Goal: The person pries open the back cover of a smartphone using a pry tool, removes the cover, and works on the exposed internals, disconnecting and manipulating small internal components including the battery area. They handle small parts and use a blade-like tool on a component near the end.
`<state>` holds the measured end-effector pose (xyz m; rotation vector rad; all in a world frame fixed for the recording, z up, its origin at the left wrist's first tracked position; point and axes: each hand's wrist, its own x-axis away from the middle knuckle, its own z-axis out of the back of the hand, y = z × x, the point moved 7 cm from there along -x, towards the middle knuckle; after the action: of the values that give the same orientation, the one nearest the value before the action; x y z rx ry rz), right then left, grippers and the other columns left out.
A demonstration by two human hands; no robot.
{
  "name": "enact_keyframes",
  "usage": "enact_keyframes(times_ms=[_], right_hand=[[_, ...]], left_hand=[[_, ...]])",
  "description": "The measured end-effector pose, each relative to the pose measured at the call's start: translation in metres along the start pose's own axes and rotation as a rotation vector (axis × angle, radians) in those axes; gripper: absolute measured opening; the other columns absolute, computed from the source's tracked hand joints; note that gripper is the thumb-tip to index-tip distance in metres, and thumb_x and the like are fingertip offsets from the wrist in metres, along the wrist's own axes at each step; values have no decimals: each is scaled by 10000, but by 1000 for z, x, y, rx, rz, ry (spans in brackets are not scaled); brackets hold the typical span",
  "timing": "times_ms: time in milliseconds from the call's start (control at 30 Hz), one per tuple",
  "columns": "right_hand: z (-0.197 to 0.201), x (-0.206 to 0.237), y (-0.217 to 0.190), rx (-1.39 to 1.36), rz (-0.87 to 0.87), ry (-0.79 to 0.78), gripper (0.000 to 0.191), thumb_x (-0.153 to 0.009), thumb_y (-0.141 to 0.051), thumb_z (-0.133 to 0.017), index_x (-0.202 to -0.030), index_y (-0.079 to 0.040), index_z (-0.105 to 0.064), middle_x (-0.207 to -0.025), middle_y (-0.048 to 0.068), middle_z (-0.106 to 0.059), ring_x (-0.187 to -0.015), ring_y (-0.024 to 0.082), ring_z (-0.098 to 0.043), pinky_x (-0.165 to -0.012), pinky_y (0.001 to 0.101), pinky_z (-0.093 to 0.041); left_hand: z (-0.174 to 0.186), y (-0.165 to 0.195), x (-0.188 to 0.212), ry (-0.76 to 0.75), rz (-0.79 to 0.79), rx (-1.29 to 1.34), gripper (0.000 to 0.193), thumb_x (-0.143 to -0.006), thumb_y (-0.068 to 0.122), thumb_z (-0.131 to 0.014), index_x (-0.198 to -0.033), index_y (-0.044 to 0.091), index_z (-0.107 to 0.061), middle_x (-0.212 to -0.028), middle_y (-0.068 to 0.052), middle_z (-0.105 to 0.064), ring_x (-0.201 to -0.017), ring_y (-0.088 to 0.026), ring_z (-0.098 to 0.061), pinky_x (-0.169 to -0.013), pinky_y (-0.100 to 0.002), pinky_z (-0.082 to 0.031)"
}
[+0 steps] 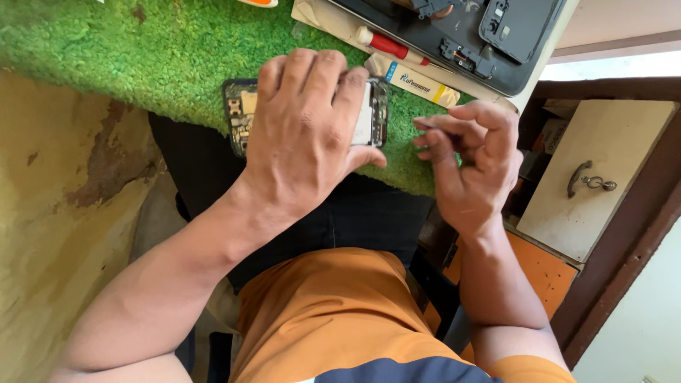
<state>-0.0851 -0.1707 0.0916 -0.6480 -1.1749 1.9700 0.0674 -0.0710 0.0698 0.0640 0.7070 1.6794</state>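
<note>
We see an opened phone (245, 113), back cover off and circuit boards exposed, lying flat on the green turf mat (142, 50) near the mat's front edge, directly ahead of the person's torso. The left hand (308, 124) lies palm-down over the phone's middle, fingers spread and pressing it to the mat, so only the two ends show. The right hand (472, 152) hovers just beside the phone's right end, apart from it, fingers pinched closed on a thin dark tool (425, 125), likely tweezers or a fine pick; its tip points toward the phone without touching. The phone's long axis runs left to right across the view, parallel to the mat edge; which end is the top we cannot tell, since the hand hides most of it. Our judgement: the step is fine work at the right end, and it goes best with the left hand kept flat and steady so the body cannot slide on the soft turf, and the tool brought in low and shallow along the long axis. Beyond lie a red-handled screwdriver (386, 45), a small glue tube (418, 84) and a dark tray (525, 71) with parts.
</note>
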Motion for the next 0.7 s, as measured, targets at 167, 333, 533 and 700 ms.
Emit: enact_keyframes(times_ms=[167, 333, 533, 700], right_hand=[[-13, 10, -20, 380, 428, -3, 138, -914, 128, -765, -1001, 51, -691, -1046, 147, -737, -965, 248, -765, -857, 318, -625], [-17, 14, -14, 479, 447, 7, 197, -949, 53, -849, -1096, -41, -757, -1047, 111, -728, -851, 205, -735, -753, 274, -587], [-16, 10, -12, 474, 392, 6, 193, -945, 50, -840, -1102, -23, -757, -977, 102, -726, -809, 175, -726, -726, 262, -574], [-18, 5, -12, 439, 336, 18, 172, -969, 58, -804, -1117, -14, -754, -975, 108, -725, -789, 151, -722, -723, 243, -574]], left_hand=[[-2, 6, 4, 5, 78, -190, 885, -742, 683, -891, -1245, 2, -632, -1160, -136, -579, -1054, -310, -547, -938, -471, -428], [0, 9, 0, -35, 157, -281, 848, -772, 685, -850, -1227, 9, -617, -1147, -138, -588, -1015, -319, -553, -908, -480, -432], [13, 14, 6, -61, 165, -122, 793, -733, 398, -871, -1344, -30, -602, -1196, -155, -576, -1081, -327, -554, -974, -482, -457], [15, 12, 7, -53, 150, -84, 719, -763, 289, -869, -1342, -40, -597, -1220, -154, -569, -1061, -319, -550, -949, -448, -494]])
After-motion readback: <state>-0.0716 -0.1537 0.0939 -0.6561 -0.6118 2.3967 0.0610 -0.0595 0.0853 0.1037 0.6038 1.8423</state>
